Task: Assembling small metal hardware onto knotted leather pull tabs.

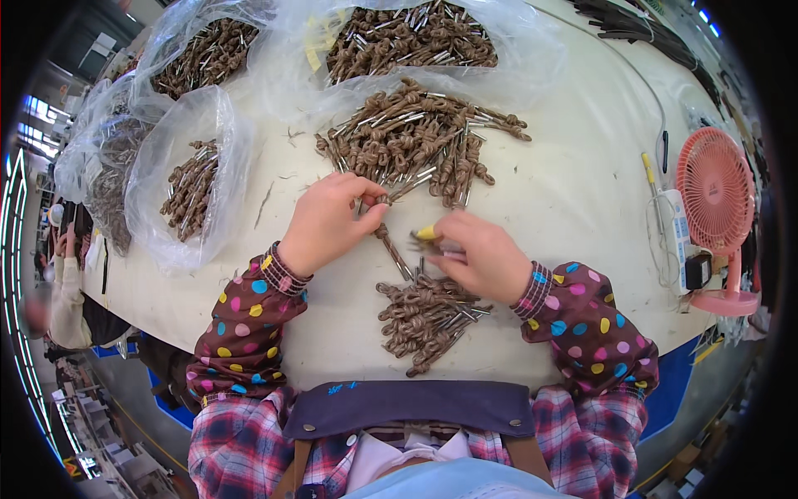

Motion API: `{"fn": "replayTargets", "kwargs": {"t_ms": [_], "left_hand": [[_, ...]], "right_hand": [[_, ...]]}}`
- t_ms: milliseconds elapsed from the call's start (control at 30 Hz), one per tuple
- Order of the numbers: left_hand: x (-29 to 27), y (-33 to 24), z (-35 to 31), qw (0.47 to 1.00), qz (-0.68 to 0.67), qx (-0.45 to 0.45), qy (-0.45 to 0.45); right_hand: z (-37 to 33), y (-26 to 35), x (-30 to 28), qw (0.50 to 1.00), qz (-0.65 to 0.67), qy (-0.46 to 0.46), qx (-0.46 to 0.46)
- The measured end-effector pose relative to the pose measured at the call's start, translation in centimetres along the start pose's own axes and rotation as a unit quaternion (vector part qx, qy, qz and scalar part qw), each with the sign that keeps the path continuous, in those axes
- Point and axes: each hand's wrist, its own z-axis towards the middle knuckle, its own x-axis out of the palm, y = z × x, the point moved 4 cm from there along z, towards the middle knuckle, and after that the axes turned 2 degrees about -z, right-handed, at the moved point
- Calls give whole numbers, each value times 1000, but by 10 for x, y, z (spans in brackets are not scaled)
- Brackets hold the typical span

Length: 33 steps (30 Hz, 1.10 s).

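Brown knotted cord slants from my left hand, pinched at thumb and fingertips, down and rightward toward the small pile. My right hand, closed around a yellow-handled tool, is just right of it.

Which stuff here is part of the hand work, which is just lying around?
Likely in the work:
left hand, pinching a knotted brown cord
right hand, holding a yellow tool (blurred)
far cord pile; near cord pile

Seemingly just lying about:
pink fan
white power strip
dark strips bundle
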Motion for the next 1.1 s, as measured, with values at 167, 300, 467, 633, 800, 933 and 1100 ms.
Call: {"fn": "replayTargets", "kwargs": {"t_ms": [167, 300, 467, 633, 800, 933, 1100], "left_hand": [[-1, -6, 2, 963, -240, -83, 87], [4, -18, 4, 896, -389, -99, 190], [9, -18, 14, 854, -447, -122, 235], [6, -29, 16, 968, -249, -30, 14], [10, -39, 13, 982, -116, 119, -94], [17, -35, 11, 979, -166, 80, -86], [26, -24, 10, 949, -311, -57, -7]], "right_hand": [[-4, 17, -5, 992, 34, 75, -96], [10, 21, -44, 987, -10, -109, -121], [16, -4, -45, 995, -1, -99, 1], [17, -10, -36, 993, -8, -102, 53], [17, -19, -28, 990, 37, -76, 114], [17, -9, -27, 993, 18, -81, 88], [16, -12, -27, 991, 43, -88, 89]]}}
